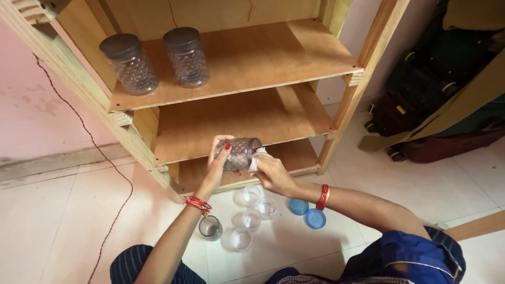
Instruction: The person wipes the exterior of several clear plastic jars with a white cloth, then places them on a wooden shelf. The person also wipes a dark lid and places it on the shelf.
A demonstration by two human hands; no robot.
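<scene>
My left hand grips a clear, bumpy glass jar held on its side in front of the lower shelves. My right hand presses a small white cloth against the jar's open end. Both wrists wear red bangles. On the white floor below lie several clear plastic containers, two blue lids and a small dark-rimmed glass jar.
A wooden shelf unit stands ahead, with two lidded bumpy glass jars on its upper board. A thin red wire runs down the pink wall to the floor. Dark bags are piled at the right.
</scene>
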